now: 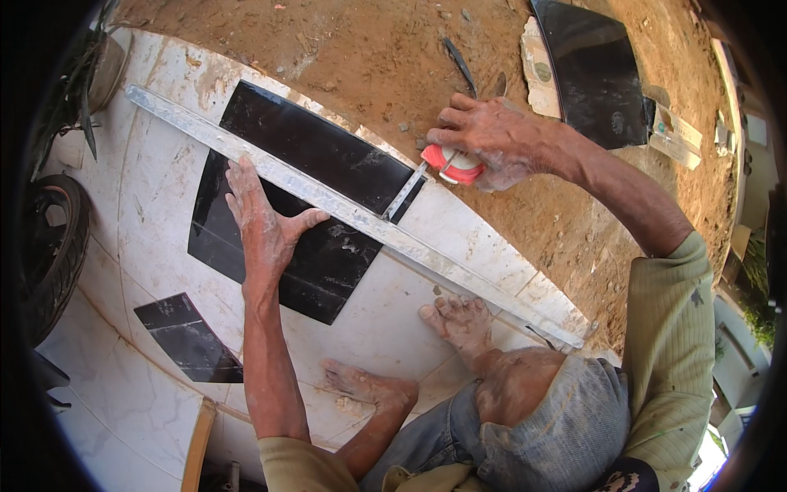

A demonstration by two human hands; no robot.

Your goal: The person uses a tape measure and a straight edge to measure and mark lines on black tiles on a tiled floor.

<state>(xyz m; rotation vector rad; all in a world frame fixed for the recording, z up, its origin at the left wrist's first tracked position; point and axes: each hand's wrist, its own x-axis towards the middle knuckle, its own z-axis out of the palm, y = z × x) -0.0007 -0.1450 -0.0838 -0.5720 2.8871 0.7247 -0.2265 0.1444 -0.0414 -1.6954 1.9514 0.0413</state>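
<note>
A long, dusty metal straightedge (328, 205) lies slantwise across a glossy black tile (320, 275), with a black strip showing on its far side. My left hand (264, 225) rests flat on the straightedge and the tile, fingers stretched and thumb spread out. In my right hand (504, 139) is a red and white tape measure (453, 166), held at the tile's far right corner. Its short length of blade (405, 193) reaches over the black strip to the straightedge. My right palm and some fingertips are hidden.
A smaller black tile offcut (190, 340) lies on the white tiled floor (402, 287). At the left stands a tyre (53, 258). Beyond the floor's edge, bare soil holds another black tile (598, 74), cardboard (539, 70) and a thin dark strip (460, 66). My bare feet are near the straightedge.
</note>
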